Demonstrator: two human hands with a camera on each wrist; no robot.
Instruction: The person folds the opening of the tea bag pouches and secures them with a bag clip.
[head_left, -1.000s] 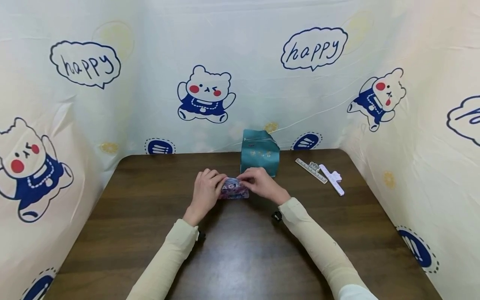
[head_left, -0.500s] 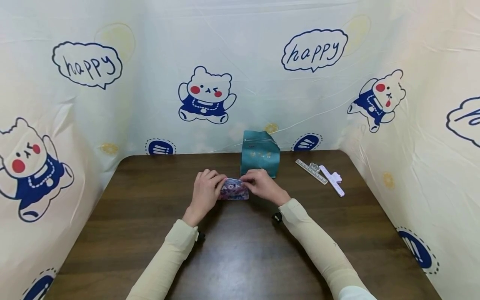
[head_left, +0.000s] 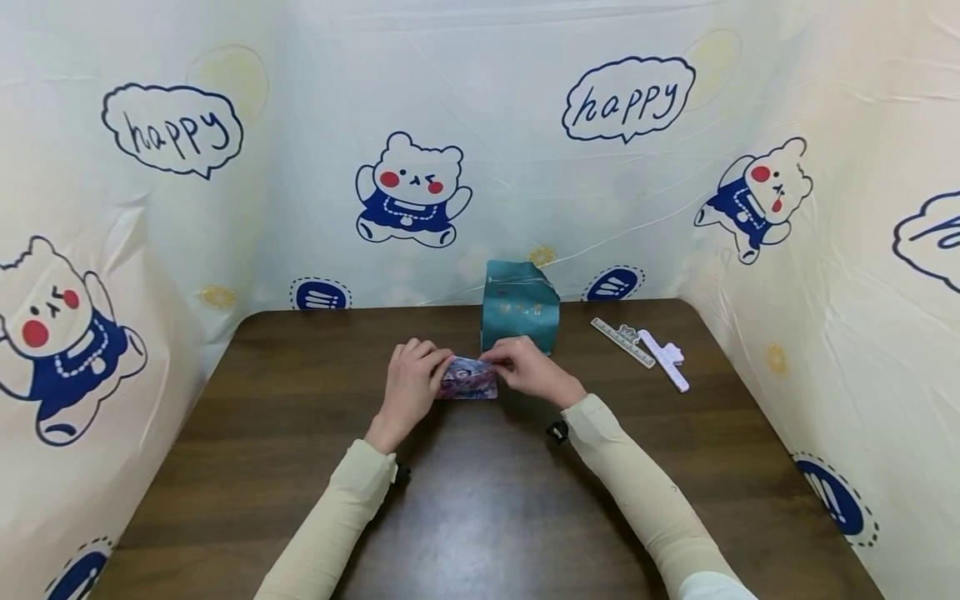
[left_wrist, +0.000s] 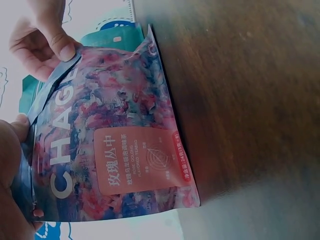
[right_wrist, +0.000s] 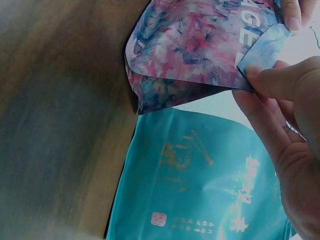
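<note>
A pink-and-blue tea bag pouch [head_left: 468, 386] stands on the table between both hands. White letters and a salmon label show on its front [left_wrist: 115, 110] in the left wrist view. My left hand [head_left: 407, 375] pinches the left end of its folded top. At the other end, the right hand [head_left: 531, 368] pinches the corner between thumb and fingers. A pale blue flap [right_wrist: 267, 47] is turned down over the last letters beside the right thumb. Directly behind the right hand, a teal pouch [head_left: 520, 308] stands upright, close to the printed one.
At the table's back right lie a ruler-like clip [head_left: 622, 342] with scale marks and a pale lilac bar clip [head_left: 663, 360]. A printed cloth [head_left: 315, 208] hangs along the table's back and sides. The brown tabletop [head_left: 465, 517] extends toward the person.
The pouch's top flap is turned down further, covering more of the white letters. The right hand and wrist have shifted slightly right; the left hand stays in place.
</note>
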